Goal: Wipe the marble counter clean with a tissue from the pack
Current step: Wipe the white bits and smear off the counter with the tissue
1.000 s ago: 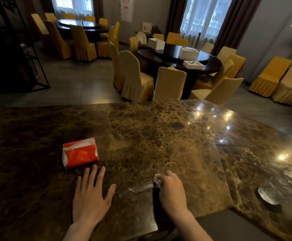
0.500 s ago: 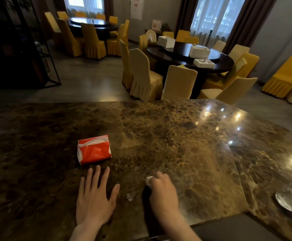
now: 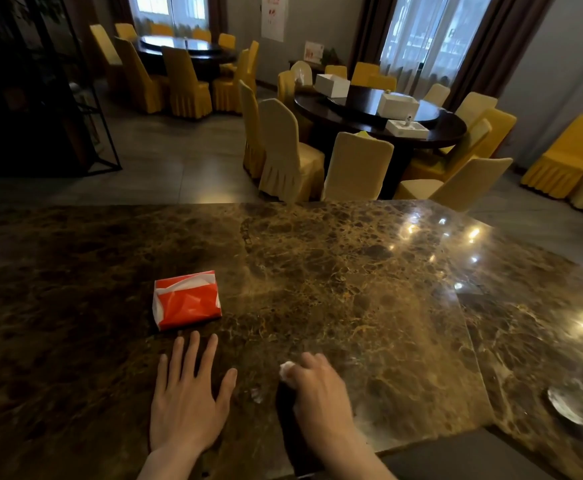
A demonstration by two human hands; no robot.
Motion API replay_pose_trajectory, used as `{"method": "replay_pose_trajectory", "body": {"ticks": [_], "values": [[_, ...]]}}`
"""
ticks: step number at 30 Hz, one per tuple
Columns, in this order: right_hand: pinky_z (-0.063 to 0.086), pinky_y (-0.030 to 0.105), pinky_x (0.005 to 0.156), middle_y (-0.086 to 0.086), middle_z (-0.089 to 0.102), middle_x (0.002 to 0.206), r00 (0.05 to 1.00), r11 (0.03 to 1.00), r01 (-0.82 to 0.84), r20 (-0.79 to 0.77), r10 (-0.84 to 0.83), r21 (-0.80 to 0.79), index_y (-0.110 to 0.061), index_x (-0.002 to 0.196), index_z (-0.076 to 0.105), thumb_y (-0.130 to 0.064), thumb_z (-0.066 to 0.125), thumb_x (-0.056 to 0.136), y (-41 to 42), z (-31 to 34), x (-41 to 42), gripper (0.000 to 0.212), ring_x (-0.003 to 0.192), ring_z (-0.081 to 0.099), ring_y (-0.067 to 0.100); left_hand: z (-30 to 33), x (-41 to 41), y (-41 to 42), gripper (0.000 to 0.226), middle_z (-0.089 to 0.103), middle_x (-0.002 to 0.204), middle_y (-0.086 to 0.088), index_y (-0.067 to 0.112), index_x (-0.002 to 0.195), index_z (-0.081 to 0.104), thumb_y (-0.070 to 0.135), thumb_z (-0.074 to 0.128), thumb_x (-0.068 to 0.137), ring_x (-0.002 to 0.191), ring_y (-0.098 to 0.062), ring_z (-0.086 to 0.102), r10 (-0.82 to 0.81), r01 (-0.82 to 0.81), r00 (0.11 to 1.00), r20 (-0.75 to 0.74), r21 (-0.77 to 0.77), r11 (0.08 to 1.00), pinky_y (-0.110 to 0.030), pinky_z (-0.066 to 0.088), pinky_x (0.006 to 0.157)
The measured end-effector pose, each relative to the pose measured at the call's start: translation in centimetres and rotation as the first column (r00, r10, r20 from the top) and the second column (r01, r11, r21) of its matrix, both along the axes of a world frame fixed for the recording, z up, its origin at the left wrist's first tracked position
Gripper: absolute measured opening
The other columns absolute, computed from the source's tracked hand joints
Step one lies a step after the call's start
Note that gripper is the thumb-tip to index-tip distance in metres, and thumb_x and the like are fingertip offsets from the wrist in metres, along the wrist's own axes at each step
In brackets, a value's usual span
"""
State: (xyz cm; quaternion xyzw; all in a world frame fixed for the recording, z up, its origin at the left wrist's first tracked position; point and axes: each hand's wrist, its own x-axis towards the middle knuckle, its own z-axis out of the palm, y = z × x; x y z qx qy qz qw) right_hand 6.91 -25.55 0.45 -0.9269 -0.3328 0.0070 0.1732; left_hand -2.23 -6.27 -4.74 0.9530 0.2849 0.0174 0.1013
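Observation:
A red and white tissue pack (image 3: 187, 299) lies on the brown marble counter (image 3: 352, 289), left of centre. My left hand (image 3: 186, 396) rests flat on the counter just in front of the pack, fingers spread, holding nothing. My right hand (image 3: 318, 393) is closed over a crumpled white tissue (image 3: 286, 369) and presses it on the marble near the front edge. Only a small bit of the tissue shows past my fingers. A small wet smear (image 3: 256, 393) lies between my two hands.
A puddle or glass dish (image 3: 567, 407) glints on the counter's right section. The counter's front edge steps back at lower right. Beyond the counter stand covered chairs (image 3: 290, 154) and a round dark table (image 3: 380, 116) carrying white boxes.
My right hand with the tissue has slid left along the counter, toward my left hand, and the long wet streak there has shrunk to a small smear. My left hand stayed flat in place.

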Motion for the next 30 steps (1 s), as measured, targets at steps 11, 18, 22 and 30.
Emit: {"method": "replay_pose_trajectory", "body": {"ticks": [11, 18, 22, 30], "values": [[0.041, 0.023, 0.065, -0.006, 0.06, 0.094, 1.0, 0.999, -0.008, -0.023, 0.009, 0.051, -0.021, 0.099, 0.071, 0.0, 0.065, 0.084, 2.2, -0.6, -1.8, 0.026, 0.091, 0.049, 0.014, -0.1, 0.0, -0.3, 0.084, -0.006, 0.172, 0.001, 0.033, 0.161, -0.004, 0.075, -0.005, 0.089, 0.155, -0.021, -0.017, 0.009, -0.008, 1.0, -0.012, 0.02, 1.0, -0.047, -0.006, 0.128], [0.039, 0.028, 0.062, -0.005, 0.06, 0.084, 0.994, 0.983, -0.093, -0.045, 0.101, 0.161, -0.025, 0.104, 0.073, -0.008, 0.065, 0.091, 2.6, 0.6, -3.1, 0.023, 0.084, 0.054, 0.017, 0.1, -0.3, -0.3, 0.087, -0.003, 0.172, -0.001, 0.033, 0.162, 0.0, 0.074, -0.009, 0.086, 0.157, -0.023, -0.013, -0.01, 0.01, 1.0, 0.002, 0.015, 1.0, -0.048, -0.002, 0.128], [0.035, 0.025, 0.061, -0.007, 0.051, 0.091, 0.974, 0.97, -0.214, -0.046, 0.22, 0.112, -0.027, 0.107, 0.068, -0.016, 0.061, 0.096, 3.8, -0.6, -5.4, 0.018, 0.086, 0.045, 0.012, -0.1, -0.3, -0.3, 0.082, -0.007, 0.172, -0.001, 0.032, 0.162, -0.003, 0.071, -0.007, 0.09, 0.156, -0.023, -0.016, -0.015, 0.016, 1.0, -0.015, 0.025, 1.0, -0.048, -0.002, 0.128], [0.041, 0.025, 0.065, -0.005, 0.052, 0.094, 1.0, 0.997, 0.015, 0.0, -0.015, 0.072, -0.022, 0.097, 0.072, -0.005, 0.059, 0.092, 1.7, 0.3, -1.3, 0.022, 0.092, 0.053, 0.017, 0.3, -0.4, -0.4, 0.081, -0.004, 0.172, 0.0, 0.033, 0.162, 0.0, 0.072, -0.001, 0.091, 0.156, -0.021, -0.015, -0.007, 0.007, 1.0, 0.012, -0.001, 1.0, -0.047, -0.003, 0.128]]}}
